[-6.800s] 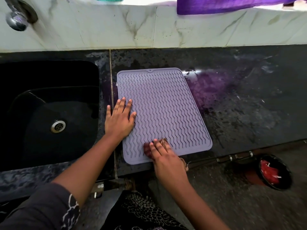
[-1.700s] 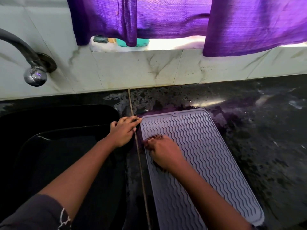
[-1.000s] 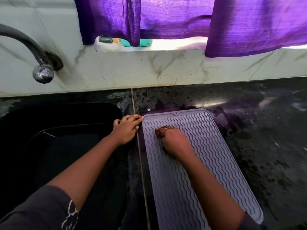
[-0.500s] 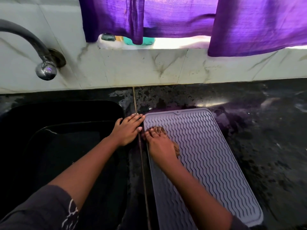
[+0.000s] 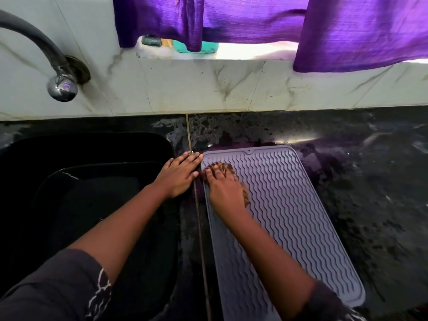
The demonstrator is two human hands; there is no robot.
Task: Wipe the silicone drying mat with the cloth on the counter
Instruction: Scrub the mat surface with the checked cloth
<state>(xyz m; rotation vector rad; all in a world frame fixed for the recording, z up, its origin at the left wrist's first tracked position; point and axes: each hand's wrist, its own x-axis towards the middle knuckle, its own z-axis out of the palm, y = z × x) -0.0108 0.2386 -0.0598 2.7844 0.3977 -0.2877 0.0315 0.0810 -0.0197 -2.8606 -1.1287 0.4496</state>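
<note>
A lilac silicone drying mat (image 5: pixel 289 212) with wavy ridges lies on the black counter, right of the sink. My right hand (image 5: pixel 223 189) presses a brown cloth (image 5: pixel 245 193) flat onto the mat's far left corner; only the cloth's edges show around the fingers and palm. My left hand (image 5: pixel 179 173) lies flat on the counter strip just left of the mat, fingertips touching the mat's far left edge.
A black sink (image 5: pixel 88 205) fills the left side, with a curved tap (image 5: pixel 58 82) above it. The wet black counter (image 5: pixel 370 181) stretches right of the mat. A tiled wall and a purple curtain (image 5: pixel 254 19) stand behind.
My right hand with the cloth has slid a little farther into the mat's far left corner. The left hand has stayed at the mat's edge.
</note>
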